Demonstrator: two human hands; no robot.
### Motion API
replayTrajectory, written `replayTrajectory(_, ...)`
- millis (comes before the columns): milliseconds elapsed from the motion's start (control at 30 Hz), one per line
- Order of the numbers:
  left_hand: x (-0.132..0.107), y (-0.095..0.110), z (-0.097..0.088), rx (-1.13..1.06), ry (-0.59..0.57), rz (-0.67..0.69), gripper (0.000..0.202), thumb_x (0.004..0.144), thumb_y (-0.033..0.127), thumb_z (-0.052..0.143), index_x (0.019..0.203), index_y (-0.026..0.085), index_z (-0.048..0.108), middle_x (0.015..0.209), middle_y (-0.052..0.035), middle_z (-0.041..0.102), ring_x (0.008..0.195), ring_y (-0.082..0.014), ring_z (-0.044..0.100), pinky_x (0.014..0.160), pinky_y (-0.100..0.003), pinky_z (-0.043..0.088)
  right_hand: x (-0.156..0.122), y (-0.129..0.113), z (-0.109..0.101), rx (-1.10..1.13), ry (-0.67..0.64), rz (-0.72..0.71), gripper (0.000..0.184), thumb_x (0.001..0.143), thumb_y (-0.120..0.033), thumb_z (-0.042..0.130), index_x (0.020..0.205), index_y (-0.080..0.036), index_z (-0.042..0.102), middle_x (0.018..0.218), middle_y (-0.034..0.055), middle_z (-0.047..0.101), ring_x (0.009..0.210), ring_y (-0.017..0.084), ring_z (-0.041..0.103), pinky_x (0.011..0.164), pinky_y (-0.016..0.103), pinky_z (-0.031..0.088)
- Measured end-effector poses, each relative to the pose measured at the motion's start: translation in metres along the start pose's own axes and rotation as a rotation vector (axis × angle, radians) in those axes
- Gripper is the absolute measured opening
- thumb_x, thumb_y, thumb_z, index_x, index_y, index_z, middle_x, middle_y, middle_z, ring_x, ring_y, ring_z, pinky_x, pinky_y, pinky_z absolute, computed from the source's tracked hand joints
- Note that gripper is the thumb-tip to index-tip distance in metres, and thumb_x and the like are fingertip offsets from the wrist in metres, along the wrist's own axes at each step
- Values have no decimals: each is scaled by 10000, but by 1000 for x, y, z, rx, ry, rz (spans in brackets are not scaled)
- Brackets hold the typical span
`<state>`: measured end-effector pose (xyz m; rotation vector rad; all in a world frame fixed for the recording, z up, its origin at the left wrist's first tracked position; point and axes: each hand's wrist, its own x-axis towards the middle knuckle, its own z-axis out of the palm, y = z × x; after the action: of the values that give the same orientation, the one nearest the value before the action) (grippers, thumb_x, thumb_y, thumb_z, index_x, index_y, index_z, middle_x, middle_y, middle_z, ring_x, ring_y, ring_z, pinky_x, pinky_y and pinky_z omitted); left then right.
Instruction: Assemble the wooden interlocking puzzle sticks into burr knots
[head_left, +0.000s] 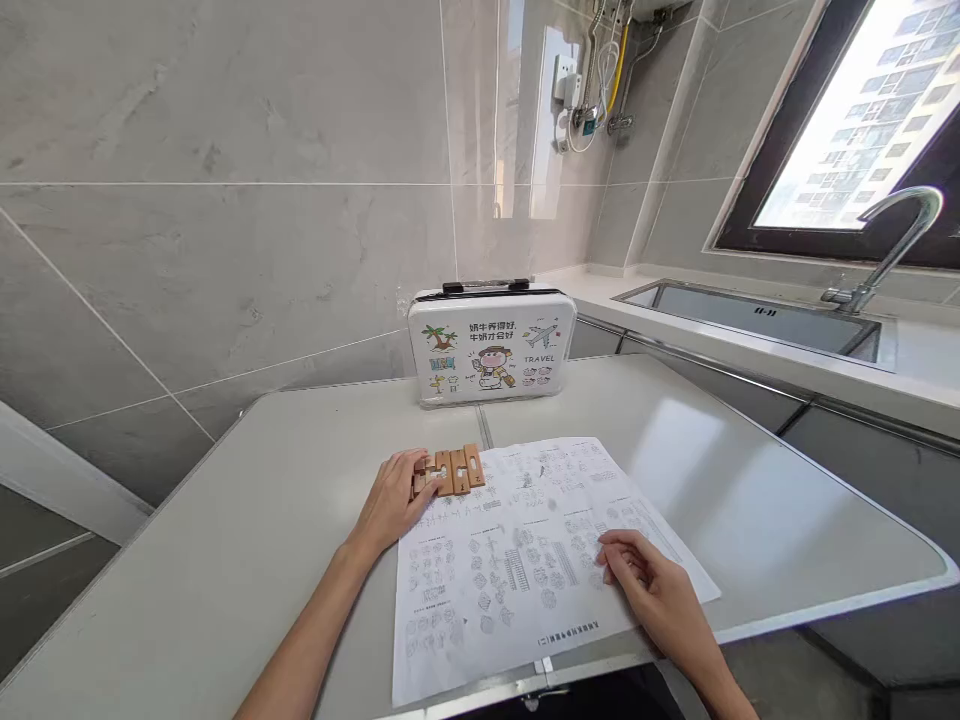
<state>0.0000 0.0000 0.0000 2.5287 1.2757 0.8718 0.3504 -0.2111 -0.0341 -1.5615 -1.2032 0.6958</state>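
Note:
My left hand point(396, 490) is at the top left corner of the paper sheet, its thumb and fingers around the left end of a row of flat wooden pieces point(460, 472). These brown pieces have cut-out notches, and some carry a dark printed number. My palm and fingers partly cover those at the left. On the right side of the printed paper sheet point(517, 600) rests my right hand point(656, 590), its fingers loosely curled inward with no object showing in them. The sheet is covered in small line diagrams and lies on the white table.
A white case point(493, 350) with cartoon prints and a black handle stands upright at the back of the white folding table point(315, 440). To the right are a counter with a sink point(750, 310), a faucet point(900, 240) and a window. A tiled wall rises behind.

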Motion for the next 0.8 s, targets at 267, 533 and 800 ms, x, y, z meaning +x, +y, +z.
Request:
replayTrajectory(267, 0, -4, 3, 7, -51, -25, 425, 1046, 486, 552, 1400, 253, 561, 1351, -102, 675, 1238, -310, 617, 1048, -480, 502, 1, -3, 0, -7, 9, -4, 357, 986, -566, 601, 1007, -226, 708, 839, 63, 765, 693, 210, 705, 650, 302, 574)
replayTrajectory(533, 1, -2, 2, -7, -64, -32, 424, 1042, 499, 553, 1387, 254, 574, 1300, -110, 683, 1196, -314, 638, 1023, -475, 517, 1, -5, -1, -25, -2, 7, 358, 989, -571, 577, 1019, -234, 692, 847, 69, 761, 706, 225, 700, 669, 326, 573)
replayTrajectory(800, 0, -1, 1, -13, -83, -32, 435, 1033, 497, 565, 1394, 254, 564, 1294, -108, 684, 1194, -312, 641, 1018, -476, 522, 1, -5, -1, -25, -4, 8, 380, 974, -592, 590, 1009, -230, 702, 849, 72, 766, 705, 227, 703, 665, 325, 576)
